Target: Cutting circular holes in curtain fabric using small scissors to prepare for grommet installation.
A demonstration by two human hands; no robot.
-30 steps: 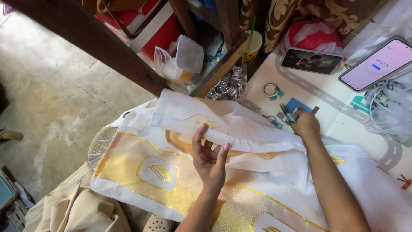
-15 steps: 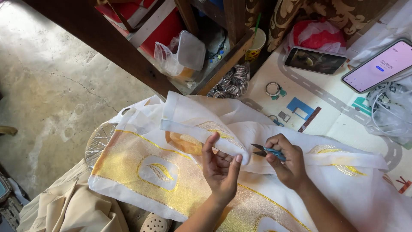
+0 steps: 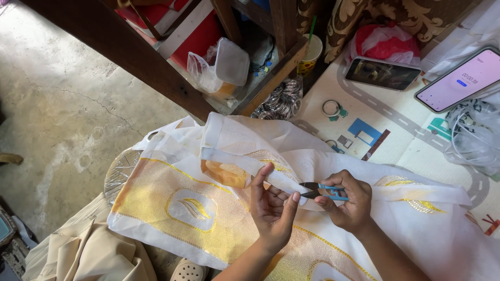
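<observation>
A sheer white fabric [image 3: 172, 203] with gold bands and a leaf motif lies across my lap and the mat. My left hand [image 3: 271, 205] pinches a folded white hem strip of it between thumb and fingers. My right hand [image 3: 346, 200] grips small blue-handled thread snips [image 3: 320, 191], whose dark blades point left and sit right at the hem edge beside my left fingertips.
A play mat [image 3: 396, 130] with a road print holds two phones [image 3: 383, 73] [image 3: 463, 80], a small ring [image 3: 330, 108] and a plastic bag [image 3: 476, 138]. A dark wooden beam [image 3: 140, 62], a clear plastic container [image 3: 224, 65] and a paper cup [image 3: 312, 54] stand beyond. Beige cloth [image 3: 88, 255] lies at lower left.
My right hand came back from the mat with the snips and brought them to the hem. My left hand closed its fingers on the folded strip.
</observation>
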